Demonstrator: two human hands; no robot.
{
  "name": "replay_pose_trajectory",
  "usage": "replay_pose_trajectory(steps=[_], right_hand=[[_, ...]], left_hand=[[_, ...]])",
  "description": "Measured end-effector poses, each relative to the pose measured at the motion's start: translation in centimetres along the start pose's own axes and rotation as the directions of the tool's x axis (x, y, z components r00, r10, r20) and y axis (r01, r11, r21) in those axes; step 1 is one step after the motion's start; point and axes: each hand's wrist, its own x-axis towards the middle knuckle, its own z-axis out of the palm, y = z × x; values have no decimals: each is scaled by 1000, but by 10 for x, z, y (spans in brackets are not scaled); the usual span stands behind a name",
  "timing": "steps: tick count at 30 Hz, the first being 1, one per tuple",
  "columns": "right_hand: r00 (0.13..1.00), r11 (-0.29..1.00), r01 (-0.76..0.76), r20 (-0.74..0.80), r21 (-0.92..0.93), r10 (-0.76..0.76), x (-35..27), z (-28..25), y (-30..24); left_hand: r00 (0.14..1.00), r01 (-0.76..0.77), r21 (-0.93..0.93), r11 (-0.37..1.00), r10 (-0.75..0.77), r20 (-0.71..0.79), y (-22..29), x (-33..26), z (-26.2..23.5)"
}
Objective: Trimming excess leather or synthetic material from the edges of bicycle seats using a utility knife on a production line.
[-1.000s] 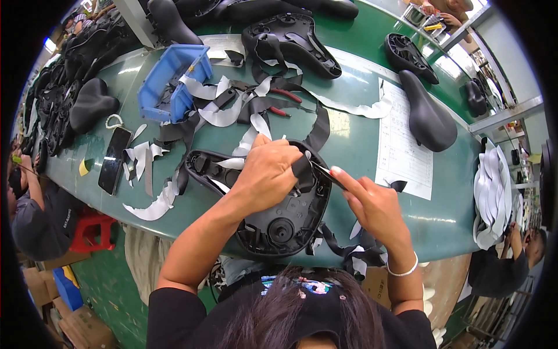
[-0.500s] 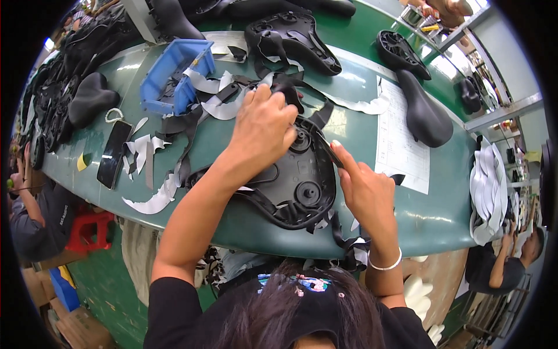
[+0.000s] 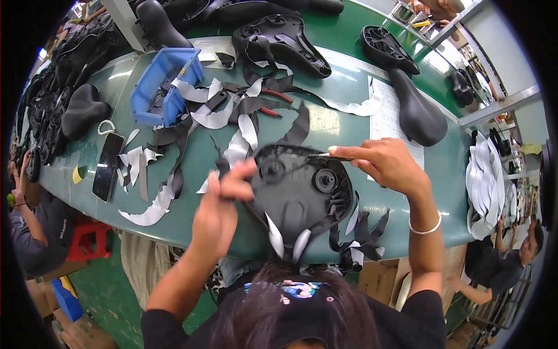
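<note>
A black bicycle saddle [image 3: 296, 203] lies underside up at the table's front edge, its two round mounts facing up. My right hand [image 3: 392, 166] is over its far right rim, closed on a slim dark blade [image 3: 343, 157] with the index finger stretched along it. Beside the saddle's left edge is my left hand [image 3: 218, 203], blurred by motion, its fingers apart and nothing visible in them. Black-and-white trimmed strips [image 3: 241, 139] lie just beyond the saddle. Among them are red-handled pliers [image 3: 273, 96], partly covered.
A blue bin [image 3: 145, 99] with dark scraps stands at the left, near a phone [image 3: 108, 166]. Other saddles [image 3: 418, 110] and a printed sheet [image 3: 381, 116] lie at the right and back. More scraps [image 3: 360, 232] hang by the front edge. Co-workers [image 3: 494, 262] are at both sides.
The saddle has turned, its mounts now toward the far side. My left hand has come off its far edge, down and left; the right hand has moved right and up with the blade. The pliers now show.
</note>
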Motion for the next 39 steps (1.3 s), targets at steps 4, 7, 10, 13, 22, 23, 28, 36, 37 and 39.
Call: replay_pose_trajectory(steps=[4,7,10,13,22,23,28,36,37,39], right_hand=[[975,967,222,58,-121,-217,10,-11,2],[992,978,108,91,-178,-93,-11,-14,1],[996,984,-13,80,-176,28,-35,-14,-18],[986,990,-137,98,20,134,-40,-9,-20],[766,551,-230,-200,802,611,-42,66,-49],[763,545,-223,-203,808,613,-36,66,-55],[788,646,-126,-320,753,526,-29,68,-47],[924,947,-230,-256,224,285,-19,61,-55],[925,942,-263,-222,206,307,-23,63,-61],[912,917,-278,-221,285,345,-30,73,-78]], left_hand=[[852,-251,286,925,71,519,54,-22,-3],[904,-393,39,919,378,202,118,-27,-71],[793,-562,-202,802,592,145,231,-30,-144],[889,-105,884,455,441,-122,157,40,-92],[893,392,526,754,-449,-22,-8,15,30],[989,144,352,925,-138,-42,-9,18,32],[996,53,540,840,-81,29,34,49,9],[995,79,567,820,-103,10,33,48,7],[997,81,576,813,-77,-30,29,44,8],[996,88,585,806,-56,-73,25,34,12]])
